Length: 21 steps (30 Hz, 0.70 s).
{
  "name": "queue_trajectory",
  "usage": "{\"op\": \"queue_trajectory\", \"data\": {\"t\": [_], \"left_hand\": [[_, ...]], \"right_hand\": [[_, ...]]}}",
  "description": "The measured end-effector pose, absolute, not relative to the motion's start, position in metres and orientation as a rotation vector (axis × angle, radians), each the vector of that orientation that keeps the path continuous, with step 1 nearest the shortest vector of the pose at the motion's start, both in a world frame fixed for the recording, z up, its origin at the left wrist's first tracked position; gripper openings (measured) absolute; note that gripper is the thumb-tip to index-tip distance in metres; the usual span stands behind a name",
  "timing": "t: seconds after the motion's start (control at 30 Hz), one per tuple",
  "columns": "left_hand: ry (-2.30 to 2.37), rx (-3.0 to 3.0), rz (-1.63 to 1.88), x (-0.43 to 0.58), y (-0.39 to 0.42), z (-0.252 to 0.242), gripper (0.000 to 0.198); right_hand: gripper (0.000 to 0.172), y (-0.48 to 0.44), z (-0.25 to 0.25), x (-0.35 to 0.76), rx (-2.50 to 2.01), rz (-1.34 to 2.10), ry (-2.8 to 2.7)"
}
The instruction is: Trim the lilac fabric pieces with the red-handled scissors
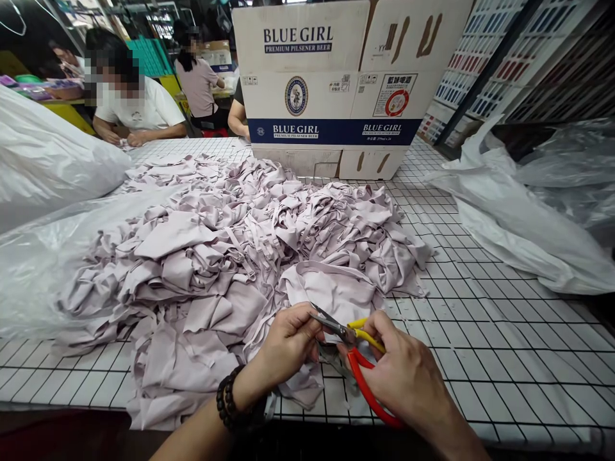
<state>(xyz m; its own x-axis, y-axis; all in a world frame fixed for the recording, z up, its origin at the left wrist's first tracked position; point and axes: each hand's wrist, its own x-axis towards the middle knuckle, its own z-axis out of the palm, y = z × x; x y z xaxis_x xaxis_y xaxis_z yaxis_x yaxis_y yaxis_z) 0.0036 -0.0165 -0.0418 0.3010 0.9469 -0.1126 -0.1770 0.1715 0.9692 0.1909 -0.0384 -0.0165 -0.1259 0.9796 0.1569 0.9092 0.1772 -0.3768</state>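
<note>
My right hand (403,365) is wrapped round a pair of scissors (358,368) with one red and one yellow handle. The blades are parted and point left, their tips reaching the fingers of my left hand (291,336). Those fingers are pinched together on a pale lilac garment (336,285), though the exact bit between them is partly hidden. Right behind both hands rises a big heap of similar lilac garments (192,256), crumpled, with thin straps and small strap rings among them. A dark beaded bracelet circles my left wrist.
A white beer carton (298,77) stands behind the heap. Clear plastic bags (52,269) lie at the left, more white plastic (523,211) at the right. The table (485,346) has a black-grid cover. A person in a white shirt (148,112) works across the table, others farther back.
</note>
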Motion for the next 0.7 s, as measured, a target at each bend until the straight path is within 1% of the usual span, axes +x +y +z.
{"op": "queue_trajectory", "data": {"t": [0.27, 0.6, 0.67, 0.7], "left_hand": [[0.897, 0.984, 0.956, 0.0028, -0.0162, -0.0407, 0.043], [0.923, 0.971, 0.887, 0.0, -0.0151, -0.0387, 0.051], [0.93, 0.962, 0.876, -0.0003, -0.0148, -0.0369, 0.051], [0.926, 0.954, 0.878, -0.0003, -0.0146, -0.0363, 0.051]], "right_hand": [[0.04, -0.0366, -0.0187, 0.1909, -1.737, 0.24, -2.097], [0.038, -0.0361, -0.0161, 0.193, -1.699, 0.206, -2.122], [0.037, -0.0357, -0.0175, 0.1918, -1.704, 0.269, -2.093], [0.038, -0.0356, -0.0191, 0.191, -1.704, 0.352, -2.057]]}}
